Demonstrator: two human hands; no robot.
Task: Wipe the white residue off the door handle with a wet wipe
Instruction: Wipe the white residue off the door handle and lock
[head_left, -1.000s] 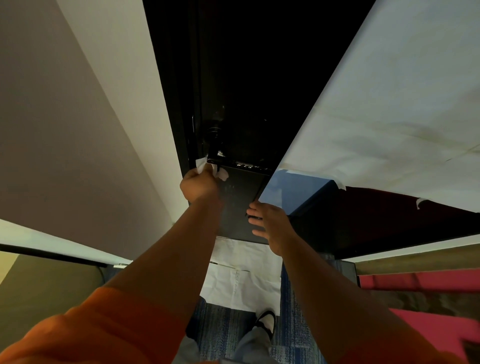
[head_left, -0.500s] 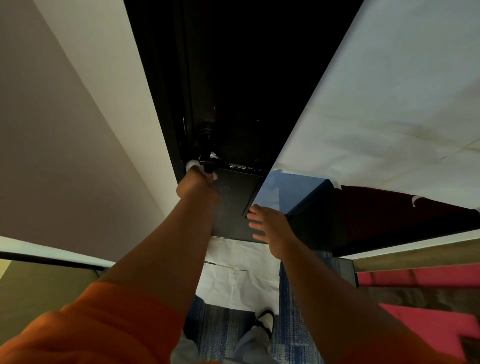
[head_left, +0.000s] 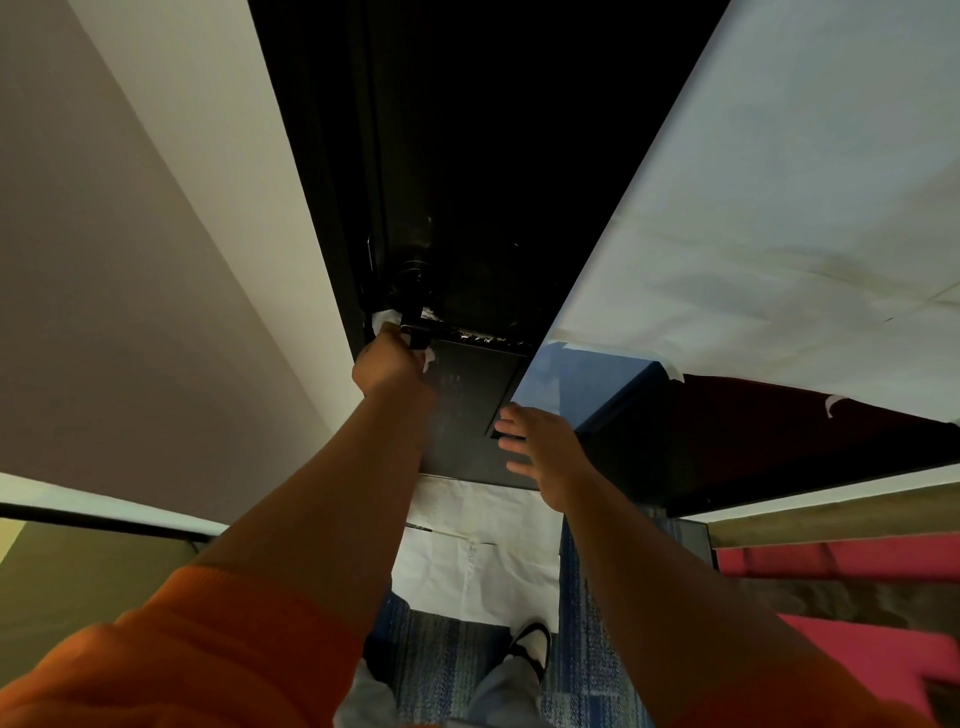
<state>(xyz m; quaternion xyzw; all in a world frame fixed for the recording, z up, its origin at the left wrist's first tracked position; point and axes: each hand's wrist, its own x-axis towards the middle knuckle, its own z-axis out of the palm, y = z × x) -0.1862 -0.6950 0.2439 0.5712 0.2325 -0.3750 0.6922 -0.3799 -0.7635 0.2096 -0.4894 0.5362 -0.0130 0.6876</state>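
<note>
Door handle (head_left: 415, 328): dark lever on the left side of the black door (head_left: 467, 156), mid-frame, directly above the left fist. The round base sits above it and the bar runs off to the right. White flecks of residue (head_left: 478, 338) show along the bar's top edge to the right of the grip. The finish is otherwise dark and dull, and finer detail is lost in shadow.

Left to right:
- Grey and white wall (head_left: 130, 260) fills the left side.
- An orange sleeve (head_left: 182, 649) is at bottom left, with the bare forearm reaching up.
- Left hand (head_left: 387, 366): fingers curled tight round the wet wipe (head_left: 387, 318) at the handle's left end. White wipe bunches out above the knuckles, and a scrap shows at the right of the fist.
- The door panel below the handle shows faint pale streaks.
- Right hand (head_left: 540, 447): fingers straight and spread, holding nothing, lying at the door's right edge. Cannot tell if it is pressing.
- White paper (head_left: 478, 545) lies on the floor under the door, with blue carpet (head_left: 441, 675) and one shoe (head_left: 530, 647) below it.
- A large creased white sheet (head_left: 779, 208) is on the right, with a blue patch (head_left: 571, 384) at its lower corner.
- Red surface (head_left: 857, 561) at far right.
</note>
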